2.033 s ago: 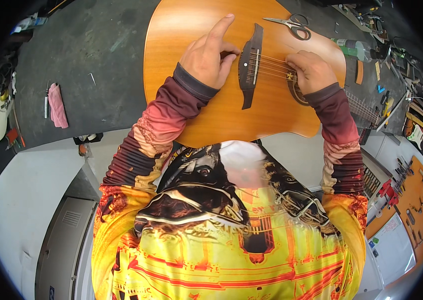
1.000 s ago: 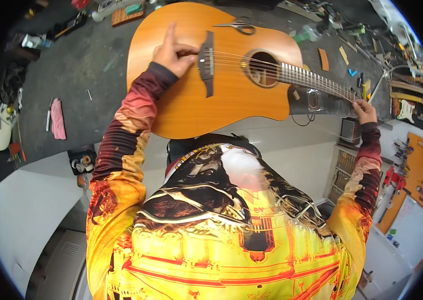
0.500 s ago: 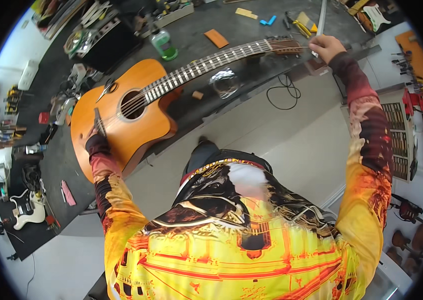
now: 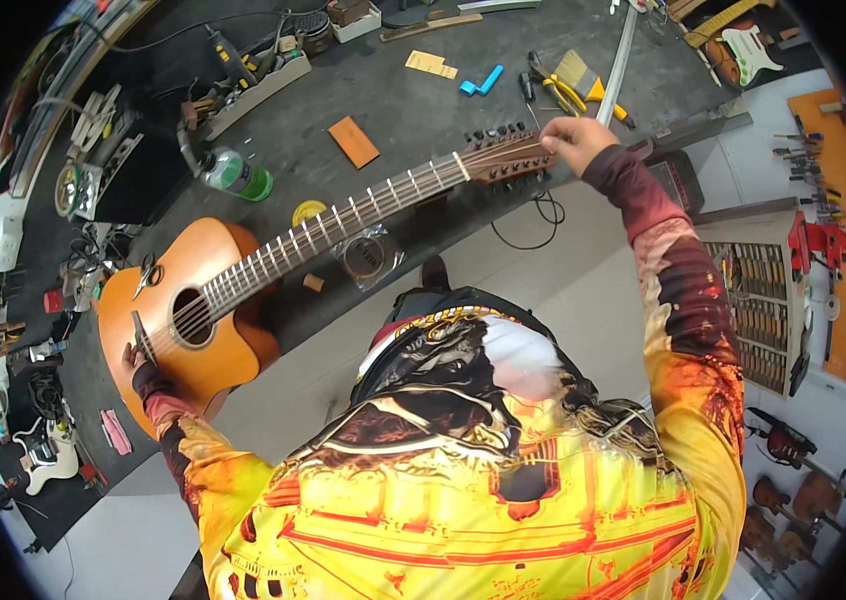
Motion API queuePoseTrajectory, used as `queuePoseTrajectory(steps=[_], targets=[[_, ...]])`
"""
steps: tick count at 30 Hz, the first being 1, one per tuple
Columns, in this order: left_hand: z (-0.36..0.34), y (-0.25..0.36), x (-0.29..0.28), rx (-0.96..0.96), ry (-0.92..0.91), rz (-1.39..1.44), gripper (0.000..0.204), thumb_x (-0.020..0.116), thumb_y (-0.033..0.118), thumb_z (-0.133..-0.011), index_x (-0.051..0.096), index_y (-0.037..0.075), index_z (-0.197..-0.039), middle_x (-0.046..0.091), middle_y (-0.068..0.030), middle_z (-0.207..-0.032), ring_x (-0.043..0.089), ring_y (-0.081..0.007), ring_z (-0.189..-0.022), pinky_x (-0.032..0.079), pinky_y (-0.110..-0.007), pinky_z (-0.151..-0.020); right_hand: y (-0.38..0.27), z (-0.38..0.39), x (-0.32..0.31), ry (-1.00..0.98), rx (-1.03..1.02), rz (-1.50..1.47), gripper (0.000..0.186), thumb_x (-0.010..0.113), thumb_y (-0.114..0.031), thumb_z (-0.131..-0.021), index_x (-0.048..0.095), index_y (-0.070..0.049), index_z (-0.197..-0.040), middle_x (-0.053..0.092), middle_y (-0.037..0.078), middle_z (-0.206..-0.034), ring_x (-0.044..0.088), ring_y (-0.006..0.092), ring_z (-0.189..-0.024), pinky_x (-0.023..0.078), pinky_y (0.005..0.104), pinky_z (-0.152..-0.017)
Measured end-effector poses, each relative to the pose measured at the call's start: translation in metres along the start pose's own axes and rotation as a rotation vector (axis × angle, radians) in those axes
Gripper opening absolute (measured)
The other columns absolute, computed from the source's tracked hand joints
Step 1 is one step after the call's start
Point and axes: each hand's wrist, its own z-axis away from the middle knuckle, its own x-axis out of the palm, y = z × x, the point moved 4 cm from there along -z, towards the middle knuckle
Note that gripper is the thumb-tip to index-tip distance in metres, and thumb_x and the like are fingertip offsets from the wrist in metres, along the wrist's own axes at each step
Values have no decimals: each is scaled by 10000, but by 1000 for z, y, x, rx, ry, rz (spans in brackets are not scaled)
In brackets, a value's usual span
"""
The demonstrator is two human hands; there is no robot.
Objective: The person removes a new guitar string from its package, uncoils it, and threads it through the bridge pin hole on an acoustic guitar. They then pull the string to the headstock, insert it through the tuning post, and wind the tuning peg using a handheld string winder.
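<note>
An acoustic guitar (image 4: 241, 351) lies at a slant along the bench, body at left, headstock (image 4: 498, 168) at right. My left hand (image 4: 132, 358) is at the bridge (image 4: 141, 330), too small and foreshortened to tell if open or closed. My right hand (image 4: 573, 143) is at the headstock's far end, fingers pinched on a thin string. Black-handled scissors (image 4: 151, 272) rest on the guitar body. Below the neck lie a clear packet with coiled strings (image 4: 368, 258) and a small block (image 4: 314, 283).
The dark bench (image 4: 283, 130) holds a green-liquid bottle (image 4: 243, 178), wooden piece (image 4: 354, 142), blue plastic tool (image 4: 480, 82), brush (image 4: 583, 82), metal bar (image 4: 621, 55) and clutter at left. Beside it are tool boards (image 4: 823, 130), hanging instruments (image 4: 793, 500) and a cable (image 4: 528, 243).
My right hand went from near the soundhole out to the headstock with a string. My left hand stays at the bridge. The view swung rightward, so the guitar appears farther left.
</note>
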Motion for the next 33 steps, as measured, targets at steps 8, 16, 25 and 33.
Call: queuePoseTrajectory(steps=[8, 16, 25, 33], targets=[[150, 148, 165, 269, -203, -380, 365, 609, 77, -892, 609, -46, -1236, 670, -174, -1100, 622, -264, -1066, 480, -363, -932, -16, 14, 32, -107, 132, 66, 248, 625, -313, -920, 704, -111, -1039, 719, 132, -912, 691, 310, -883, 525, 391, -779], [427, 366, 371, 968, -605, -205, 307, 780, 227, -768, 716, 87, -1033, 689, -104, -972, 653, -309, -890, 504, -411, -796, -40, 12, 66, -208, -79, 8, 261, 581, -334, -951, 675, -109, -1045, 712, 130, -922, 682, 332, -878, 521, 413, -767], [443, 321, 349, 766, -767, -384, 79, 726, 193, -812, 710, 136, -864, 649, 1, -905, 591, -236, -937, 394, -390, -825, -105, 59, 120, -201, -47, -133, 229, 577, -307, -955, 664, -98, -985, 697, 120, -933, 665, 336, -880, 517, 432, -753], [430, 326, 344, 767, -839, -392, 56, 692, 183, -844, 693, 137, -877, 642, 6, -901, 582, -216, -945, 349, -396, -866, -103, 65, 125, -145, -90, -176, 202, 586, -285, -943, 668, -101, -960, 692, 114, -917, 657, 335, -900, 513, 430, -761]])
